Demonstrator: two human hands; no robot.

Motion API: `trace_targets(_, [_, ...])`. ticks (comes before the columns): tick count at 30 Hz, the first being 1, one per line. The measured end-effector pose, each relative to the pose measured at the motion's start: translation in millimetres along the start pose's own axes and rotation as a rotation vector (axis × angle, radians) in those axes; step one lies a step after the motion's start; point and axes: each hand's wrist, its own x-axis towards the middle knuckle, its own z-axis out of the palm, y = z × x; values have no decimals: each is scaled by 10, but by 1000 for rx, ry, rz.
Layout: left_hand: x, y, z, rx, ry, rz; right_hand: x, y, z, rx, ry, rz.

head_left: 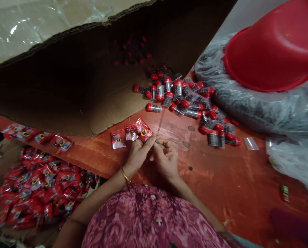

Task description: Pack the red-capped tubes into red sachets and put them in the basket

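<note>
My left hand [136, 154] is closed at the middle of the table, gripping a small red printed packet [142, 128] in clear plastic. Beside it, my right hand [166, 157] is pinched shut, thumb against fingers. A small dark piece [157, 142] shows between the two hands, too small to name. Just left of the held packet lie a red printed packet [118, 139] and another red packet [130, 132]. Beyond my hands is a loose pile of small clear tubes with red caps [178, 88] and dark contents.
A large cardboard box [123, 103] opens toward the table, with more red-capped pieces inside. Filled red packets [48, 182] heap up at lower left. A red tub [267, 51] rests on a plastic-wrapped bundle [249, 106] at right. A small clear sleeve [251, 143] lies on the table.
</note>
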Motion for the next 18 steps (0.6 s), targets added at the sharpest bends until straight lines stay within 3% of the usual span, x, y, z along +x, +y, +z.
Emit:
trace_targets(4, [94,-21,-86,193,-35,53,62,127,-200,-177,-51,-110])
trace_targets(8, [185,-79,-171,373,-96,85,186,114,-428,-397,-9,-245])
trace_targets(13, [136,-95,-108,137,-225,-78,316,-36,-475,-551,-175,-433])
trace_targets(18, [44,-69,-41,-27,-131,-216,295,-81,-446,-749,-189,-537])
